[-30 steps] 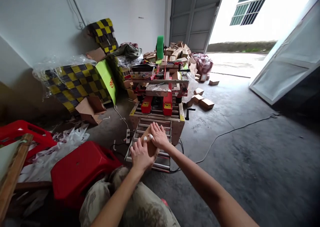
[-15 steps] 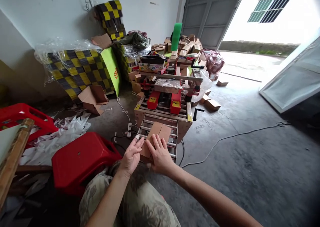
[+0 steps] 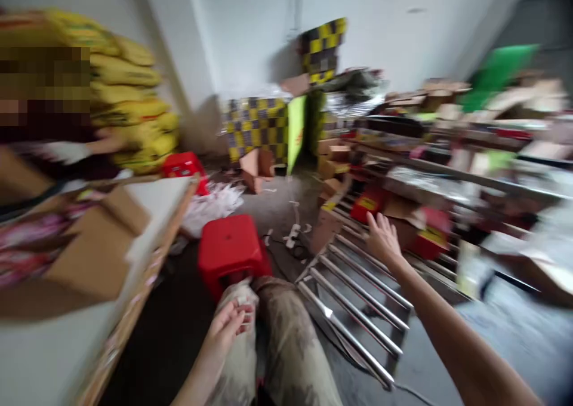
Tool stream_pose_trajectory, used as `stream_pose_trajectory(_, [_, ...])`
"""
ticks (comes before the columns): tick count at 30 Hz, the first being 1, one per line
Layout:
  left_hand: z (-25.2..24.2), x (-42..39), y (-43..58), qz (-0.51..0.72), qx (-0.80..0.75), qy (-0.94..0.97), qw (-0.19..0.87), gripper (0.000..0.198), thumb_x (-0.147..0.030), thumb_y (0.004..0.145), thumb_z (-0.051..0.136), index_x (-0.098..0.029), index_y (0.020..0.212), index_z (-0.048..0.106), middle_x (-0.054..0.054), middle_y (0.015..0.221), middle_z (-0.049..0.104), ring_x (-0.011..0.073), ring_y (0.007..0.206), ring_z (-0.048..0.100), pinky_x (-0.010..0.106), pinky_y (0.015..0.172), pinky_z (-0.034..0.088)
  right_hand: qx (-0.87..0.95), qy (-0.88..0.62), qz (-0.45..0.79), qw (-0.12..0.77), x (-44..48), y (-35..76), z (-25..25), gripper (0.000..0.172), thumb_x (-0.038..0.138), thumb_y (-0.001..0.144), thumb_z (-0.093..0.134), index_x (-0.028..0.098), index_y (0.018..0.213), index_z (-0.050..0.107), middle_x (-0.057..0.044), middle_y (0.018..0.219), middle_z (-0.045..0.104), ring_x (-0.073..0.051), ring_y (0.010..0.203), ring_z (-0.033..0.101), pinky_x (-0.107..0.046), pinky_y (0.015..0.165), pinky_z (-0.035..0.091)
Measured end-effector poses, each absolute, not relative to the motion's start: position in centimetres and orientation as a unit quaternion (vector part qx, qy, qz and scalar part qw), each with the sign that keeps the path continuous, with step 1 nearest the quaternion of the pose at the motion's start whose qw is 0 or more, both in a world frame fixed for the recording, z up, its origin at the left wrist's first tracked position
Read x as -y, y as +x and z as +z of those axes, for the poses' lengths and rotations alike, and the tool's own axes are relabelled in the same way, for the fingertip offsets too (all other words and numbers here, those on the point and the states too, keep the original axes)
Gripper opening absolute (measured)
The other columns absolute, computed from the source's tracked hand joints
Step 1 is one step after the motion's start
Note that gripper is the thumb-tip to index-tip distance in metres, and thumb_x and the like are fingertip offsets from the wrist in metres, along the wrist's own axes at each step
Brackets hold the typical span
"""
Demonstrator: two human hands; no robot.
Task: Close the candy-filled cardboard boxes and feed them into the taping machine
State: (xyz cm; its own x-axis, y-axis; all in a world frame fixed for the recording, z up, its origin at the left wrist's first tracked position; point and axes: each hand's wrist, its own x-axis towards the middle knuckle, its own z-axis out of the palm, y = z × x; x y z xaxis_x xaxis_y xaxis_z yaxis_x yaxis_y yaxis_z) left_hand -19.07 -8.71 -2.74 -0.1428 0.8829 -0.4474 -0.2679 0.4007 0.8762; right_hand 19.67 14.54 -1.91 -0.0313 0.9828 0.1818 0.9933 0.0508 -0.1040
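Hands apart, blurred brown box

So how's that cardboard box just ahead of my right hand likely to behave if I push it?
The cardboard box will probably move easily, since metal rollers lead up to it. Being cardboard, it should hold its shape but might dent under hard pressing. Tipping sideways seems unlikely with red blocks flanking it. Its weight I can't judge.

carton moved forward into machine | left hand withdrawn above leg
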Motion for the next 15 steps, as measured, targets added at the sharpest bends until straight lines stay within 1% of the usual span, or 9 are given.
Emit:
stream_pose_trajectory(1, [-2.5,10.3,-20.3,0.491,-0.605,0.259,0.57,0.046,-0.046,0.072,0.066,-0.016,0.106,0.059,0.009,0.099,0.066,0.0187,0.085,0.063,0.027,0.072,0.049,0.744,-0.655,-0.027,0.129,-13.7,17.3,-4.0,0.058,0.021,0.083,0.045,0.006,0.138,0.032,-0.024,0.142,0.027,-0.035,0.132,0.025,-0.054,0.102,0.025])
stream_pose_trajectory(2, [-2.3,11.8,-21.5,0.498,-0.626,0.258,0.542,0.045,-0.046,0.073,0.065,-0.016,0.105,0.059,0.009,0.097,0.067,0.019,0.084,0.063,0.028,0.073,0.049,0.777,-0.613,-0.008,0.146,-12.6,14.9,-6.1,0.057,0.024,0.082,0.046,0.011,0.137,0.035,-0.02,0.142,0.031,-0.033,0.131,0.029,-0.054,0.102,0.026])
stream_pose_trajectory(4, [-1.9,14.6,-23.7,0.505,-0.661,0.261,0.49,0.042,-0.046,0.076,0.061,-0.015,0.105,0.059,0.009,0.095,0.067,0.0195,0.083,0.063,0.03,0.074,0.05,0.827,-0.534,0.06,0.165,-10.2,9.7,-9.5,0.045,0.028,0.081,0.044,0.021,0.125,0.05,-0.012,0.132,0.048,-0.032,0.125,0.04,-0.061,0.101,0.025])
stream_pose_trajectory(6, [-1.2,16.7,-25.8,0.52,-0.691,0.27,0.424,0.04,-0.046,0.079,0.057,-0.015,0.105,0.058,0.01,0.097,0.066,0.0203,0.085,0.063,0.031,0.076,0.05,0.853,-0.467,0.14,0.185,-7.7,4.2,-10.6,0.039,0.028,0.079,0.043,0.025,0.115,0.057,-0.008,0.122,0.058,-0.031,0.116,0.049,-0.063,0.1,0.024])
stream_pose_trajectory(8, [-0.2,18.1,-28.3,0.552,-0.72,0.277,0.317,0.038,-0.044,0.081,0.056,-0.017,0.107,0.057,0.01,0.104,0.064,0.0212,0.093,0.062,0.033,0.082,0.05,0.861,-0.407,0.233,0.196,-5.8,-1.6,-9.1,0.038,0.025,0.077,0.042,0.024,0.11,0.061,-0.008,0.114,0.062,-0.027,0.106,0.056,-0.054,0.098,0.034])
stream_pose_trajectory(10, [0.9,18.7,-31.3,0.588,-0.741,0.274,0.173,0.037,-0.041,0.079,0.059,-0.019,0.109,0.055,0.01,0.114,0.06,0.021,0.102,0.059,0.033,0.088,0.048,0.857,-0.349,0.326,0.193,-4.6,-7.5,-6.2,0.036,0.022,0.077,0.042,0.022,0.105,0.064,-0.007,0.106,0.066,-0.023,0.098,0.06,-0.041,0.089,0.045])
stream_pose_trajectory(11, [1.4,18.9,-33.1,0.603,-0.744,0.268,0.103,0.038,-0.04,0.079,0.06,-0.02,0.111,0.053,0.009,0.118,0.057,0.0205,0.105,0.057,0.033,0.09,0.046,0.851,-0.324,0.364,0.194,-4.1,-10.5,-4.6,0.033,0.022,0.078,0.044,0.021,0.103,0.065,-0.007,0.103,0.067,-0.022,0.096,0.061,-0.036,0.085,0.047])
stream_pose_trajectory(13, [2.2,19.0,-37.0,0.626,-0.74,0.246,-0.008,0.043,-0.037,0.078,0.061,-0.021,0.116,0.05,0.009,0.124,0.053,0.0192,0.107,0.054,0.033,0.092,0.045,0.846,-0.275,0.407,0.207,-2.6,-16.0,-1.3,0.029,0.02,0.079,0.047,0.021,0.103,0.065,-0.006,0.102,0.066,-0.02,0.095,0.061,-0.034,0.086,0.047])
stream_pose_trajectory(15, [2.2,18.6,-40.4,0.636,-0.735,0.222,-0.08,0.044,-0.036,0.078,0.061,-0.019,0.118,0.049,0.009,0.121,0.053,0.0182,0.104,0.055,0.034,0.091,0.045,0.849,-0.223,0.42,0.228,-0.7,-20.6,1.6,0.027,0.019,0.081,0.052,0.021,0.105,0.064,-0.005,0.104,0.065,-0.019,0.097,0.059,-0.033,0.088,0.046])
